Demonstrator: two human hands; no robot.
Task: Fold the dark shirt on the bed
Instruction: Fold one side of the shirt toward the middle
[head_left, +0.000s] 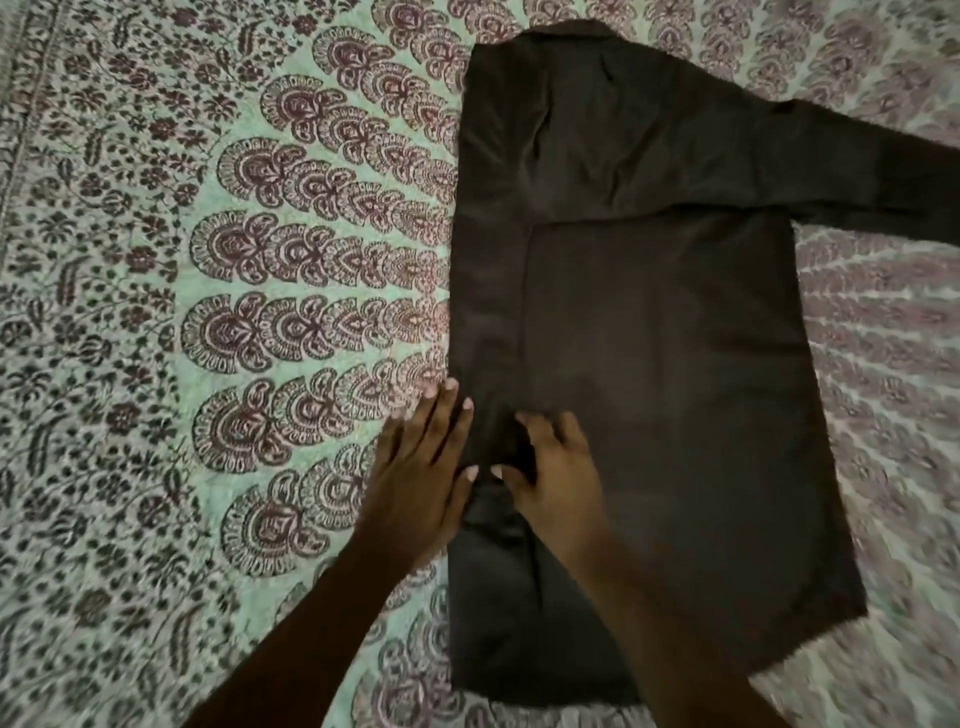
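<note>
The dark shirt (649, 338) lies flat on the bed's patterned bedspread (208, 260), a little to the 3 o'clock side of the view's centre. Its collar (566, 34) points to 12 o'clock and its hem (701, 639) to 6 o'clock. One long sleeve (857, 166) stretches out from the shoulder toward 3 o'clock and runs off the edge of the view. The 9 o'clock side of the shirt is turned in over the body as a long folded panel (488, 270), which gives a straight edge from the collar down to the hem.

Both hands are at the lower part of that panel, toward 7 o'clock of the shirt. The left hand (415, 467) lies flat with straight fingers pointing to 12 o'clock. It rests along the folded edge, its palm mostly on the bedspread and its fingertips touching the cloth. It grasps nothing. The right hand (556, 478) is just beside it at 3 o'clock, on top of the folded panel. Its fingers are spread and lightly bent and press down on the fabric, and its thumb reaches toward the left hand. The hands are slightly blurred.
</note>
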